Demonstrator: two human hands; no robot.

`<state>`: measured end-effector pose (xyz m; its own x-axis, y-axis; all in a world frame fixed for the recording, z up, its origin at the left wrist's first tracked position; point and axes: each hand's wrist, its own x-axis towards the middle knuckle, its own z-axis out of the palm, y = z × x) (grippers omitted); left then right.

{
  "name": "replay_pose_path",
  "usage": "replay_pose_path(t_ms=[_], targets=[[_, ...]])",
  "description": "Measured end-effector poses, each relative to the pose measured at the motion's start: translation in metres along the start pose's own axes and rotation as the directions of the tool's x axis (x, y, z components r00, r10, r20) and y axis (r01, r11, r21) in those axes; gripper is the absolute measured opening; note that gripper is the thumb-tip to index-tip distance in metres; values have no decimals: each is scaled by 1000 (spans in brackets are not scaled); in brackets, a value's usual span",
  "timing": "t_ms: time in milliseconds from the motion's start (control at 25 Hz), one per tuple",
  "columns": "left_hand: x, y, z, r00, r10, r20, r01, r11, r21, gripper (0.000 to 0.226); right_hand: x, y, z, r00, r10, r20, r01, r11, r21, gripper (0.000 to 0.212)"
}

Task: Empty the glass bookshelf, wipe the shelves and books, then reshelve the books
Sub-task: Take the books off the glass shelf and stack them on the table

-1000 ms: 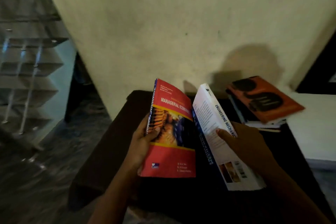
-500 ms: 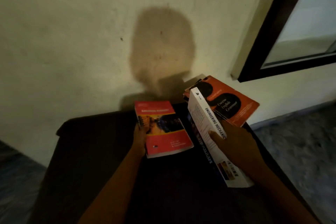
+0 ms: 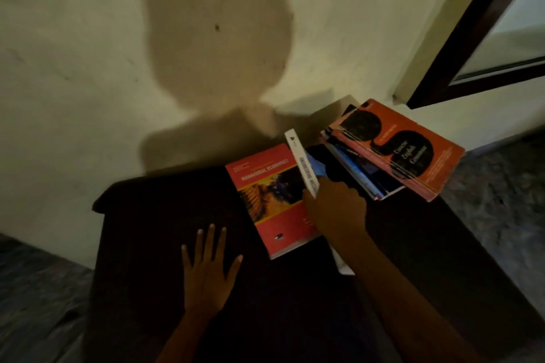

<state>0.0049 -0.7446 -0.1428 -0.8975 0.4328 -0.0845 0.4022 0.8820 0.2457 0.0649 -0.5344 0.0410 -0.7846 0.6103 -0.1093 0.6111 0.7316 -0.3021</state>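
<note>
A red book titled Managerial Economics [image 3: 272,200] lies flat on the dark table [image 3: 141,244]. My left hand [image 3: 208,271] hovers or rests flat to its left, fingers spread, holding nothing. My right hand [image 3: 336,212] grips a white-spined Engineering Mechanics book [image 3: 303,165], which stands on edge between the red book and a stack of books [image 3: 365,174]. An orange grammar book [image 3: 410,150] tops that stack at the table's back right corner.
A cream wall rises right behind the table, with my shadow on it. A dark-framed glass panel [image 3: 483,38] is at the upper right. Patterned floor shows on both sides of the table.
My left hand has let go of the red book, which now lies flat, and has drawn back to the left. The white book has been tipped more upright, nearer the stack.
</note>
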Motion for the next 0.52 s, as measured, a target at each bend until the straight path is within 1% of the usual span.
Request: replay_pose_path(t_ms=[40, 120, 200, 280, 360, 440, 520], targets=[[-4, -3, -1, 1000, 7, 22, -8, 1000, 11, 82, 9, -16, 12, 1000, -4, 0, 4, 1000, -4, 29], [-4, -4, -3, 1000, 5, 28, -5, 1000, 18, 80, 24, -41, 42, 998, -58, -36, 57, 998, -31, 26], [-4, -3, -5, 1000, -1, 20, 0, 999, 35, 77, 32, -55, 76, 996, -91, -11, 90, 995, -52, 27], [-4, -2, -7, 999, -8, 34, 7, 999, 43, 75, 33, -61, 108, 991, -115, 63, 121, 988, -94, 39], [-3, -2, -9, 999, -9, 45, 7, 999, 44, 73, 34, -63, 130, 985, -147, 94, 162, 971, -174, 55], [-3, -2, -11, 998, -8, 59, 5, 999, 44, 73, 31, -63, 141, 986, -150, 79, 161, 974, -157, 62], [-3, -2, -12, 997, -5, 73, 3, 999, 34, 73, 22, -61, 150, 984, -165, 63, 170, 981, -95, 66]])
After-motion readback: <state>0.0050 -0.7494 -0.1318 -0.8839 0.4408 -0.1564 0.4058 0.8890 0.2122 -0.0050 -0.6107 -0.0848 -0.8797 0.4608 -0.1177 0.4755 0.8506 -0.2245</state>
